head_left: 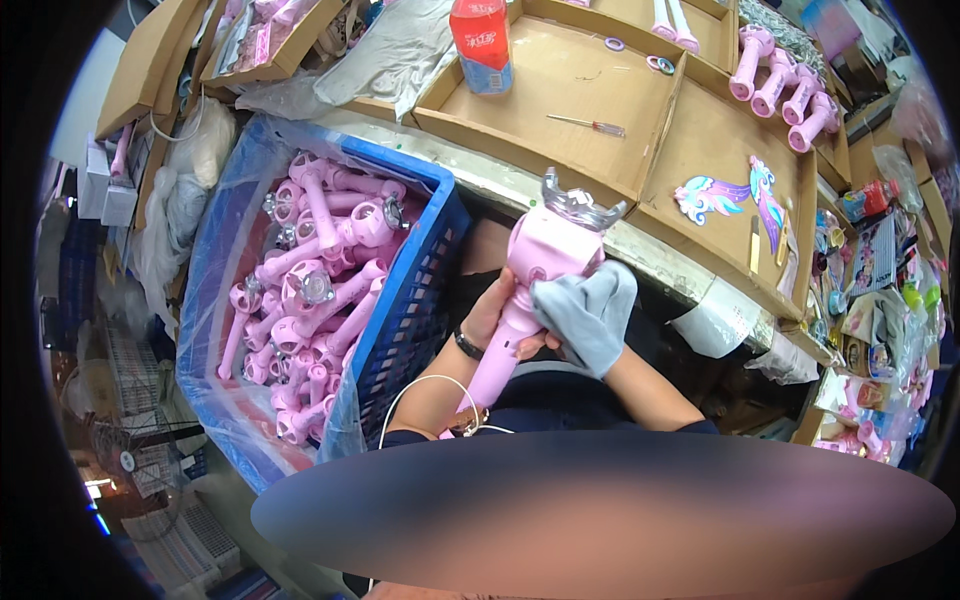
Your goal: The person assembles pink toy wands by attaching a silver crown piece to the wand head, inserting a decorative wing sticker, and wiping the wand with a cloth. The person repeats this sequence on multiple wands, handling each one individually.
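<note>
Wand [520,312], pink, is in front of you, just right of the basket, near the edge of the surface [655,268]. It's tilted: head up & slightly R, handle running down L toward your body. A silvery crown [582,207] sits on top of the head.

Your L hand [488,312] is clamped on the wand around its neck, thumb up by the base of the head. Dark band [467,345] on that wrist. Your R hand [580,328] is closed on a bunched grey cloth [600,290], which touches the R side of the wand just below the head; most of the R fingers are hidden, so can't tell their exact pose.

On your L, a blue basket [445,190] w/ clear plastic liner [215,405] holds a pile of similar pink wands [320,235], lying every which way, some w/ silvery crowns.

Beyond the surface's front edge, cardboard trays [530,75]. Middle one: red bottle [480,45] at its L side, screwdriver [606,128] lying near the centre. Tray to the R: blue-purple wing-shaped pcs [715,195], w/ more pink wand parts [775,80] grouped farther up.
</note>
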A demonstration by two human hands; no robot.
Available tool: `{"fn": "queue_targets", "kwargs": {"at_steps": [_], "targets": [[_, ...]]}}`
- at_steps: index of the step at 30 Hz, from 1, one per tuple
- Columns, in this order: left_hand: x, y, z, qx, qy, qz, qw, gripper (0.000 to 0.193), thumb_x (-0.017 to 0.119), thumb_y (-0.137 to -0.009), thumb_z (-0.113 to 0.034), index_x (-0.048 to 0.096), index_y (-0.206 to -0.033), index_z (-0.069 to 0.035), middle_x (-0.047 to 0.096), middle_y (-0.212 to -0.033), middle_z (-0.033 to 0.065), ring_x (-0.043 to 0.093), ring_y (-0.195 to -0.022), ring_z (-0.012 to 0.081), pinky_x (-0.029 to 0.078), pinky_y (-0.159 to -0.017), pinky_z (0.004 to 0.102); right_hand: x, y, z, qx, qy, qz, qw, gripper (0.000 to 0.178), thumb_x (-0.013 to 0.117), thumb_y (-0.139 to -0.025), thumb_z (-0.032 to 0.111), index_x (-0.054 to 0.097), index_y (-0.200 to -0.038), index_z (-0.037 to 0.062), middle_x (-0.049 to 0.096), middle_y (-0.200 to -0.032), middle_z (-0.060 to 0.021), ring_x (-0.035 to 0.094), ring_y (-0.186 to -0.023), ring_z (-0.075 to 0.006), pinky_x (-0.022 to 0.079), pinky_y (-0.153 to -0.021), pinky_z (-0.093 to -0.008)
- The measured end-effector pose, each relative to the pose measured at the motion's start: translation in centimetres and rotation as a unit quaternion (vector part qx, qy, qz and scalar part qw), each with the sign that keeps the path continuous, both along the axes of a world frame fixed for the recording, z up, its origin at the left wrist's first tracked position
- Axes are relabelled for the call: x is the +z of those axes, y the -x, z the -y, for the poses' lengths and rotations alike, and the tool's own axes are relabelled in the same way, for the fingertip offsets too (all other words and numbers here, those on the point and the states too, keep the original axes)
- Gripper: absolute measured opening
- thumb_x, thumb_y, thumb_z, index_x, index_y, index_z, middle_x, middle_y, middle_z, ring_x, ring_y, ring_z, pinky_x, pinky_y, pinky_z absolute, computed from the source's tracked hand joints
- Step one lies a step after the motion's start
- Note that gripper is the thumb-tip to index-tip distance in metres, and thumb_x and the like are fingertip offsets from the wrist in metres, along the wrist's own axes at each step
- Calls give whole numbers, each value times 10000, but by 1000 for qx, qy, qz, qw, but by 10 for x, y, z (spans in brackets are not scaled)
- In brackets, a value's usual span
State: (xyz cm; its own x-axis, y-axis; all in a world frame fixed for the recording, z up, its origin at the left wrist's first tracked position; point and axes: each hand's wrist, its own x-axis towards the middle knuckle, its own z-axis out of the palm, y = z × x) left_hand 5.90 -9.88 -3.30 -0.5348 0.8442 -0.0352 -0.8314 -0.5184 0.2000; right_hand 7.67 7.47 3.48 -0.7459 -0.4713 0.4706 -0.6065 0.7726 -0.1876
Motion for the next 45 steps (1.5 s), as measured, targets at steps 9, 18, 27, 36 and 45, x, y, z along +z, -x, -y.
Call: {"fn": "queue_targets", "kwargs": {"at_steps": [9, 18, 27, 36, 45], "targets": [[25, 6, 0, 64, -15, -81, 995, 698, 533, -881, -531, 400, -1249, 47, 566, -935, 247, 598, -515, 197, 495, -392, 260, -90, 8, -57, -101, 349, 74, 929, 404, 410, -954, 59, 417, -1351, -20, 413, -1377, -220, 400, -1278, -317, 283, -1069, -389], [47, 11, 8, 169, 338, -227, 897, 630, 668, -848, -193, 281, -1325, -55, 593, -960, 120, 607, -631, 146, 528, -559, 277, -27, 46, -191, -571, 112, -20, 813, 506, 604, -861, 369, 553, -1197, -7, 493, -1294, -160, 459, -1186, -277, 335, -1000, -408], [55, -6, -15, 310, 532, -511, 599, 955, 786, -718, -146, 125, -1392, -2, 513, -1217, 234, 545, -1130, 309, 448, -924, 361, 25, 8, -33, -114, 211, -57, 969, 238, 778, -664, 137, 670, -875, 112, 563, -1169, -110, 471, -1174, -330, 341, -989, -461], [62, -17, -18, 335, 626, -556, 433, 1034, 826, -672, -223, 125, -1394, 15, 536, -1142, 302, 617, -978, 409, 537, -752, 393, 37, 10, -8, -93, 222, -76, 968, 180, 756, -670, 105, 643, -808, 77, 593, -1104, -92, 525, -1097, -330, 405, -922, -430], [56, -13, -13, 338, 597, -541, 487, 1026, 824, -678, -246, 135, -1392, 12, 560, -1095, 289, 631, -951, 394, 532, -755, 395, 34, 9, -43, -158, 389, -6, 907, 110, 650, -833, 71, 568, -879, 15, 554, -1040, -157, 546, -1045, -314, 407, -915, -380]]}}
